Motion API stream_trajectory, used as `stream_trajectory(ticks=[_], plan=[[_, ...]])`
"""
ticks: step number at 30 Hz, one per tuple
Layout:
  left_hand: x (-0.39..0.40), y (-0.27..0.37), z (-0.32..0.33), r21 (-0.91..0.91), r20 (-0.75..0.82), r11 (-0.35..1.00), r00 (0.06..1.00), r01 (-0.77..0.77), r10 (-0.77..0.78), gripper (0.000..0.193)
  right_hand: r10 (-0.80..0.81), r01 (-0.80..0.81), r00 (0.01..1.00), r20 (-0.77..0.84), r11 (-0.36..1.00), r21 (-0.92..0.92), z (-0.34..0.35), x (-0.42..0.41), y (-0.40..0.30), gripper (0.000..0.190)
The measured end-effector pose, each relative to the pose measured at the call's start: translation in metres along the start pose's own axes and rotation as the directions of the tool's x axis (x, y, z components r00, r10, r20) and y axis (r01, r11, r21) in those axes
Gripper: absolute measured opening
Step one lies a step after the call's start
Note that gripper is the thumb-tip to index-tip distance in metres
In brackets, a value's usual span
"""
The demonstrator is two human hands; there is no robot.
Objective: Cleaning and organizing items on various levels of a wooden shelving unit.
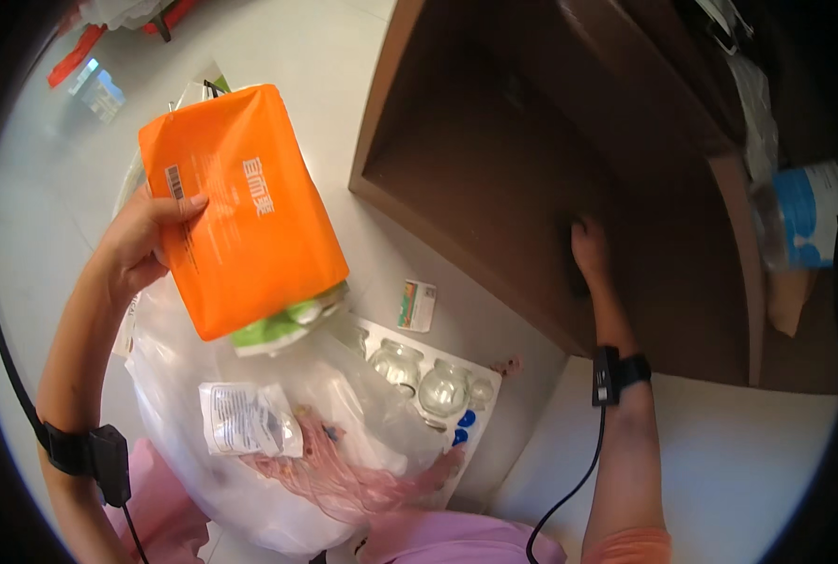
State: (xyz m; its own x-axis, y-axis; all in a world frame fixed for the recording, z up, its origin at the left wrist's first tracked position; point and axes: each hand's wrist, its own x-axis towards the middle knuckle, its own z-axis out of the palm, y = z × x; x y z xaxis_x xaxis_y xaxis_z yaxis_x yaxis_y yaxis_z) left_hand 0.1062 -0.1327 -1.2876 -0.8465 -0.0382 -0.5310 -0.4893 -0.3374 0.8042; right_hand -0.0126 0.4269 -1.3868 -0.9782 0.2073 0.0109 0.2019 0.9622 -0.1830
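Note:
My left hand (pixel 147 236) grips an orange packet (pixel 271 233) by its left side, thumb on the printed face. The packet is held over a large translucent plastic bag (pixel 186 395), and a green and white wrapper (pixel 285 328) shows just beneath its lower edge. My right hand (pixel 589 247) reaches into a brown cabinet compartment (pixel 461 162), against its inner surface. A dark patch lies beside those fingers; whether it is a held object or a shadow is unclear. On the bag rest a white printed sachet (pixel 249 419) and crumpled pink film (pixel 348 472).
Glass jars (pixel 443 391) stand on a white tray (pixel 479 440) with blue round pieces (pixel 461 437). A small printed card (pixel 417 306) lies on the floor near the cabinet. Beyond a divider (pixel 736 275) sits a blue and white container (pixel 810 215). Cables hang from both forearms.

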Motion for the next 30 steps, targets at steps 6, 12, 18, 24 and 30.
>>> stream_trajectory(ticks=[6,12,18,24,30], plan=[[-0.002,0.009,0.008,0.012,-0.121,0.998,0.991,0.055,-0.053,0.046,-0.414,0.408,0.910,-0.014,0.902,-0.138,0.054,0.119,-0.108,0.042],[0.007,0.008,-0.006,-0.029,-0.136,0.991,0.982,0.132,-0.134,0.053,-0.261,0.322,0.934,0.244,0.910,-0.262,0.068,0.141,-0.144,0.044],[0.014,0.003,-0.012,-0.055,-0.112,0.991,0.986,0.120,-0.125,0.051,-0.445,0.450,0.891,0.088,0.846,-0.285,0.079,0.110,-0.105,0.042],[0.012,-0.010,-0.033,0.011,-0.171,0.998,0.983,0.064,-0.061,0.046,-0.565,0.492,0.775,0.285,0.821,0.289,0.076,-0.070,-0.121,0.053],[0.023,-0.007,-0.047,0.070,-0.228,0.996,0.973,0.057,-0.039,0.042,-0.775,0.354,0.569,0.276,0.533,0.769,0.076,-0.161,-0.159,0.054]])
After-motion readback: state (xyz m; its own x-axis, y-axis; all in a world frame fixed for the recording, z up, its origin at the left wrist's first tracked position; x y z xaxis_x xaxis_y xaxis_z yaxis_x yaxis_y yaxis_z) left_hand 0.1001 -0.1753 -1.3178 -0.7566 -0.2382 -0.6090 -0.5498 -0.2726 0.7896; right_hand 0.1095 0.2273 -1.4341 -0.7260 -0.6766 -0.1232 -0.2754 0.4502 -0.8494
